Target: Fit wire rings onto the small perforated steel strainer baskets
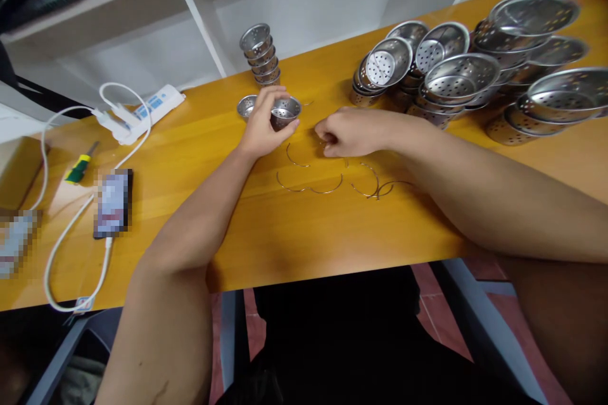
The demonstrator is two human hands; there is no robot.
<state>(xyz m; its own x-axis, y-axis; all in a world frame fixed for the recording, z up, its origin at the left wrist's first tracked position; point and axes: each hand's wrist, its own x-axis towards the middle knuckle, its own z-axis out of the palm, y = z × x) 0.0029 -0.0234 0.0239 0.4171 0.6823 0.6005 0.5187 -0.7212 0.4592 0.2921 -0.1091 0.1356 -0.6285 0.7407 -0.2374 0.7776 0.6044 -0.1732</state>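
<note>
the left hand (262,125) is partly open around a small round silver metal cup with punched holes (286,115): its thumb bends along the near side, and its fingers reach over the far rim. the cup sits on the glossy yellow-brown wooden table (228,202), in front of a leaning stack of small silver perforated cups (262,57). a second small silver cup (246,107) stands just beyond that hand, partly hidden by it. the right hand (349,131) is just to the right, its fingers curled in tight toward the thumb; whether it pinches anything, i cannot tell. thin curved metal wires (325,192) lie loose on the wood, just below the right hand. farther right, larger silver perforated cups (460,79) stand in nested, tilted stacks.
</note>
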